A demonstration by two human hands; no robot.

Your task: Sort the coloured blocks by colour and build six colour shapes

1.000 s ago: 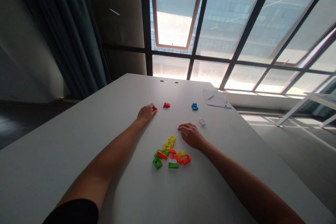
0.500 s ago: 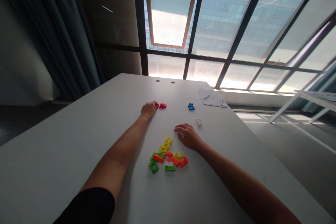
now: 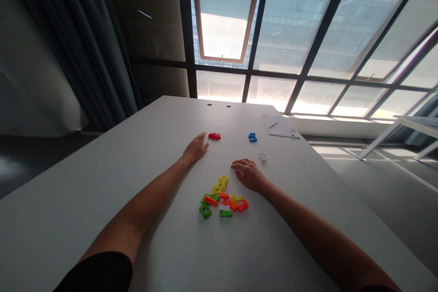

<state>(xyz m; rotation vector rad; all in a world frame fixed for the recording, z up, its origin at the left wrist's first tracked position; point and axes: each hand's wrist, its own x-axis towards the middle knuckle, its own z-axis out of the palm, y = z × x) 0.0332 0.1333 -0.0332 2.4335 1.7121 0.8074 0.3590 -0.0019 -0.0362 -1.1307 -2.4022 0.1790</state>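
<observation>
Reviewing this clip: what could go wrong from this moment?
The right hand rests close to the loose pile of coloured plastic pieces, so a careless sweep might scatter it. The left hand lies near the red piece and could nudge it. The pale piece could be overlooked against the white table.

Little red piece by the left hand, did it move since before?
Yes. The red piece slid right, toward the blue piece, and now sits against the other red piece.

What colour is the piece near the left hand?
Red: the plastic piece shows best in the head view.
</observation>
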